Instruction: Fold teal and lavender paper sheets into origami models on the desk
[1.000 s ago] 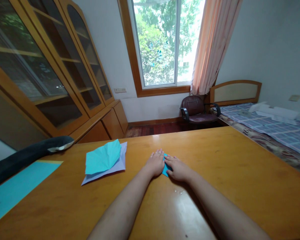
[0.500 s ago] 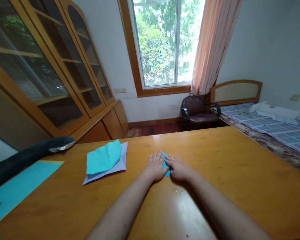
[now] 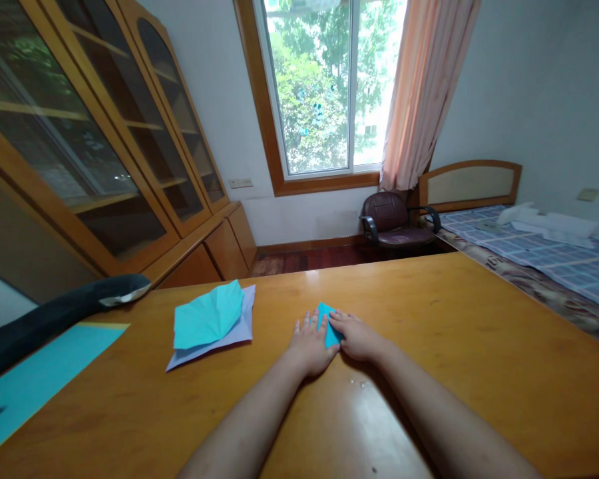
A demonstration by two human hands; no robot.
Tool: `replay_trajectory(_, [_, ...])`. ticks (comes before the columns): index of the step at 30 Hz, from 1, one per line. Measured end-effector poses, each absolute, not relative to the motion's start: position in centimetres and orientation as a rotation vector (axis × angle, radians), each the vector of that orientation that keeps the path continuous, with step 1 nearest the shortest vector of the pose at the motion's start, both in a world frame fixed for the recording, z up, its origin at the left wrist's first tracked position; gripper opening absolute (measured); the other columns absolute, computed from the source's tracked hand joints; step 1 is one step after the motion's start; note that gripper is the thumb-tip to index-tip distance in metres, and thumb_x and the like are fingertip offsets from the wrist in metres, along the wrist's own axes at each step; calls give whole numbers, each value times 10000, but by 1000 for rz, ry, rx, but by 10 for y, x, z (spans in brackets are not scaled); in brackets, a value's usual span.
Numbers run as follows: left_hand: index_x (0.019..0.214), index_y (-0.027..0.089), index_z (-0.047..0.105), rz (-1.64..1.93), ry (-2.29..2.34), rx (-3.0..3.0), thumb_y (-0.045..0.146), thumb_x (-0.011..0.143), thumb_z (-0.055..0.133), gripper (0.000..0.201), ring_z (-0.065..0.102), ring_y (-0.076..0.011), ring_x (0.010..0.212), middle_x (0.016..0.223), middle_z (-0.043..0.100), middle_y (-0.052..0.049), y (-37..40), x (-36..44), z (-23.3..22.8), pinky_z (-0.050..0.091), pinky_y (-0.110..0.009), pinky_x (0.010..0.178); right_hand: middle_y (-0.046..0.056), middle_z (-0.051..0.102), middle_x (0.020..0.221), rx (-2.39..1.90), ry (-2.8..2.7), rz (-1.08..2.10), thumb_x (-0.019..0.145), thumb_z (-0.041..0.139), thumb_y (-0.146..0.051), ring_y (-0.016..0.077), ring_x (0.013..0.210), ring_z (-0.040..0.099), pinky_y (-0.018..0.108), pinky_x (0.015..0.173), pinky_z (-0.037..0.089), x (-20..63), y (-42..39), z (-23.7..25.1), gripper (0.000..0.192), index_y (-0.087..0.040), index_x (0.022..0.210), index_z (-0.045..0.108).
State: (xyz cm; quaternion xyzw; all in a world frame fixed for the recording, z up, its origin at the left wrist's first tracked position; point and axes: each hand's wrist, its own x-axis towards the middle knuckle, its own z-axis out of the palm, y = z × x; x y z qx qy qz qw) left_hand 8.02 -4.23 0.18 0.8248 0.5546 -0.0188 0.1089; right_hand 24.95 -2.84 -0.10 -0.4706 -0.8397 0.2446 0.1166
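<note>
A small folded piece of blue paper (image 3: 332,336) lies on the wooden table (image 3: 409,306), its pointed top facing away from me. My left hand (image 3: 311,342) rests palm down over its left part, fingers stretched out and slightly spread. On its right edge lies my right hand (image 3: 358,334), flat, with the fingertips pressing on the paper. Both hands cover much of the paper, so its full outline is hidden. Left of my hands, a creased turquoise sheet (image 3: 207,316) sits on top of a pale lilac sheet (image 3: 237,332).
A turquoise sheet with a yellow edge (image 3: 44,369) lies at the table's left, beside a long dark curved object (image 3: 64,307). Beyond the table are a maroon armchair (image 3: 392,219), a glass-door cabinet (image 3: 104,126) and a bed (image 3: 544,239).
My left hand has shifted slightly toward me and to the left, uncovering more of the blue paper. My right hand stays almost in place.
</note>
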Motion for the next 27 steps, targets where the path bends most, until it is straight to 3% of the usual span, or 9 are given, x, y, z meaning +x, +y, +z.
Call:
replay_trajectory(11, [1483, 184, 177, -125, 1500, 2419, 709, 768, 393, 913, 45, -346, 1423, 1554, 82, -133, -77, 69, 17, 74, -580, 1118, 142, 342, 1475, -1363, -2461, 662, 743, 519, -151, 283, 1380, 273, 486, 1120, 212, 250, -30, 0, 647, -156, 1384, 431])
replay_trajectory(16, [1445, 140, 308, -174, 1430, 2411, 712, 705, 499, 955, 137, -358, 1411, 1524, 194, -187, -93, 67, 38, 116, -541, 1126, 159, 333, 1473, -1381, -2465, 645, 760, 519, -186, 301, 1370, 289, 488, 1116, 228, 250, -31, 1, 625, -122, 1377, 440])
replay_trajectory(19, [1268, 176, 559, -175, 1343, 2400, 675, 704, 535, 754, 373, -361, 1314, 1399, 453, -187, -86, 64, 54, 251, -506, 1081, 155, 345, 1467, -1379, -2466, 633, 749, 532, -185, 297, 1369, 293, 471, 1119, 233, 251, -31, 1, 636, -124, 1376, 443])
replay_trajectory(22, [875, 219, 719, -122, 1358, 2294, 554, 816, 447, 436, 636, -272, 937, 1007, 706, -112, -64, 61, 61, 446, -384, 867, 148, 367, 1458, -1358, -2467, 601, 744, 548, -196, 294, 1357, 320, 452, 1115, 249, 252, -31, 0, 625, -137, 1361, 467])
replay_trajectory(24, [845, 212, 708, 35, 1501, 2244, 452, 838, 455, 349, 639, -224, 844, 912, 713, -85, -47, 61, 56, 456, -322, 786, 139, 379, 1454, -1339, -2470, 573, 757, 549, -222, 293, 1344, 344, 449, 1108, 264, 252, -31, 1, 596, -153, 1345, 488])
replay_trajectory(27, [964, 187, 675, 286, 1821, 2247, 410, 813, 519, 311, 611, -238, 930, 1000, 681, -107, -31, 63, 40, 443, -319, 807, 134, 425, 1427, -1330, -2473, 510, 779, 522, -230, 296, 1315, 390, 443, 1091, 294, 252, -33, 4, 533, -157, 1307, 533])
